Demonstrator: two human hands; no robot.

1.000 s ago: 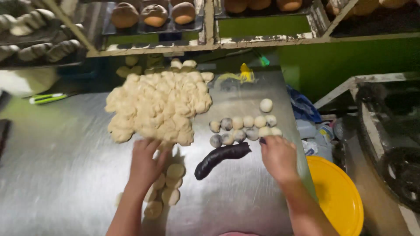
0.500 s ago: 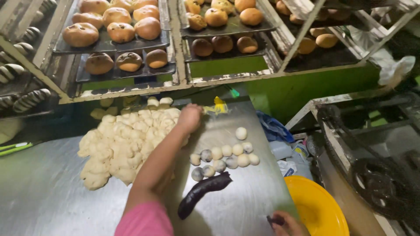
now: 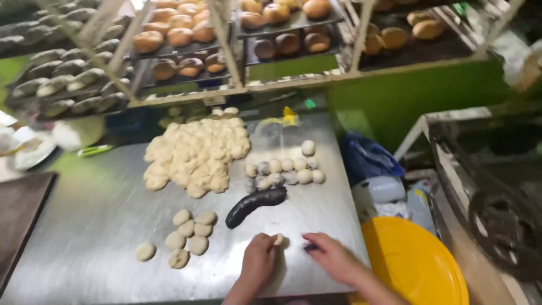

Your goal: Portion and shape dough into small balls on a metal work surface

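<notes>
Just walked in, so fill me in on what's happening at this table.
A person is working dough on a metal table. The left hand presses a small dough piece at the table's near edge, while the right hand rests beside it on something small and dark that I can't make out. A dark filling roll lies just beyond, with flattened dough rounds to the left, small dough balls behind it, and a big heap of dough pieces farther back. Racks of baked buns stand behind.

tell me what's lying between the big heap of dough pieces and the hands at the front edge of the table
In the head view, a dark purple-black dough roll lies between the dough heap and the left hand and right hand; otherwise bare steel table.
</notes>
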